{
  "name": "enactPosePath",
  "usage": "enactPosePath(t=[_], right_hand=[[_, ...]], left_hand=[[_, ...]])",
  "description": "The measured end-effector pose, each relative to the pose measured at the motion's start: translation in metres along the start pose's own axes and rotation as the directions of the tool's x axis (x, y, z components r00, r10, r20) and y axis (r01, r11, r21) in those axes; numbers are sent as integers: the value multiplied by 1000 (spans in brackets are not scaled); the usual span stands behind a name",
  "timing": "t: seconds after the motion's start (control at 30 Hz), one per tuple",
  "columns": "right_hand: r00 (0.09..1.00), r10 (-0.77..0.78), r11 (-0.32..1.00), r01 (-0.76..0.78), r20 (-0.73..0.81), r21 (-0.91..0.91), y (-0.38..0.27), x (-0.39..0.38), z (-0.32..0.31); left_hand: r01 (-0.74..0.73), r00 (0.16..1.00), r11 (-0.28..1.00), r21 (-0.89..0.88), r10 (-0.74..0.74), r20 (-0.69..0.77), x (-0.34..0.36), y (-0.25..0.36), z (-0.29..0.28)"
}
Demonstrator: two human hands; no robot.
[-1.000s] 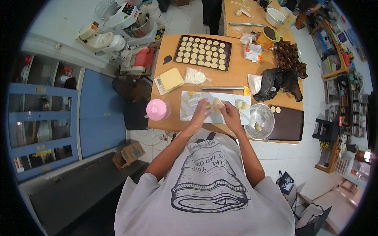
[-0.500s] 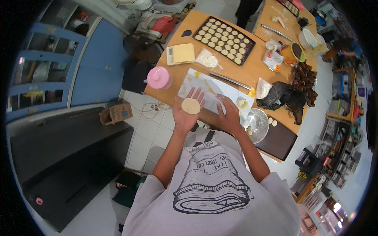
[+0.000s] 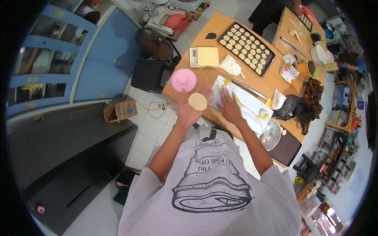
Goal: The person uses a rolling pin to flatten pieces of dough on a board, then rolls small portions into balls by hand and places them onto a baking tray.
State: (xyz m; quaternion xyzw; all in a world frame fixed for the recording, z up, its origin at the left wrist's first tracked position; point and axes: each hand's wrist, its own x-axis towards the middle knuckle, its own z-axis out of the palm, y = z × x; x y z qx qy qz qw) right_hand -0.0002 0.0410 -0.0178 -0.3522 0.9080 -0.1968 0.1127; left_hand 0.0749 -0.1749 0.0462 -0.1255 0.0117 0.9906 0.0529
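Note:
My left hand (image 3: 190, 111) is palm up with its fingers spread, and a flat round dough disc (image 3: 197, 102) lies across the palm. It hovers at the table's near edge, just in front of a pink lidded container (image 3: 184, 80). My right hand (image 3: 229, 105), palm down with fingers extended, is over a white marbled sheet (image 3: 251, 107) and seems to touch it. Nothing shows in that hand. A metal rolling rod (image 3: 251, 89) lies along the sheet's far side. Near the sheet's right end sits a small pale dough ring or cutter (image 3: 264, 115), too small to tell.
A dark tray (image 3: 247, 47) of several dough discs stands at the back, near a kitchen scale (image 3: 204, 57) and a bag of white powder (image 3: 231, 66). At right are a metal bowl (image 3: 271, 135), a dark tray (image 3: 284, 148) and a black plastic bag (image 3: 290, 106). Another person's hand shows far off.
The view has turned, so the table appears farther right. Relative to the table, both hands have shifted left, the right one further onto the marbled sheet. The dough disc stays on my left palm.

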Motion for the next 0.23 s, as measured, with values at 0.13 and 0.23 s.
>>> enactPosePath(t=[0.13,0.23], right_hand=[[983,163,962,-138,-90,234,-24,-2,-34],[969,24,989,13,-244,148,-73,0,-58]], left_hand=[[244,969,970,-9,-244,40,35,14,11],[312,949,896,315,-307,-68,51,11,26]])
